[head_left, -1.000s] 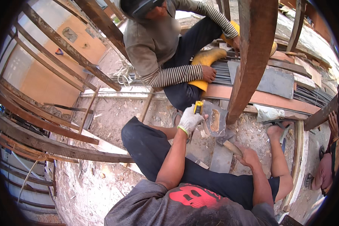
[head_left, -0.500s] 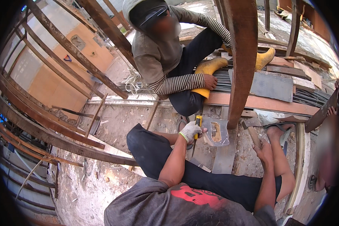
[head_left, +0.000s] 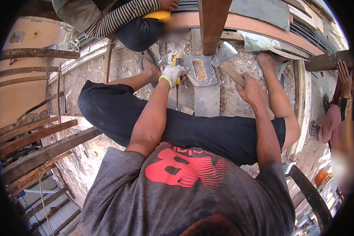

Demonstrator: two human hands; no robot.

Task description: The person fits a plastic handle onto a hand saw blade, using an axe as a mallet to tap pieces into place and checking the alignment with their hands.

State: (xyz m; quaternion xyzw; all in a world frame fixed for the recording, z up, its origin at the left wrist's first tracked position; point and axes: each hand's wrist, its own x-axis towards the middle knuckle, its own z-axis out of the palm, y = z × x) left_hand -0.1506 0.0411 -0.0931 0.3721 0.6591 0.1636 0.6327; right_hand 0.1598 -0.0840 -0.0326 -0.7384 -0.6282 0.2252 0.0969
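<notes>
My left hand, in a pale knit glove with a green cuff, is closed round a chisel with a yellow and black handle. Its narrow dark blade points back toward my lap. Just right of the glove lies a grey-faced wooden piece with a long cut-out showing raw, chipped wood. It rests across a grey plank. My bare right hand grips the wooden handle of a hatchet. The hatchet's metal head is at the right side of the cut piece, close to a brown post.
An upright brown post stands beyond the cut piece. At upper left sits a co-worker in a striped sleeve. Another person's hand touches a timber at right. Long rods and boards lie at the back; slats line the left.
The view has tilted down and shifted right, so things appear higher and more to the left. The hatchet head now shows closer to the cut piece. Both hands keep their tools.
</notes>
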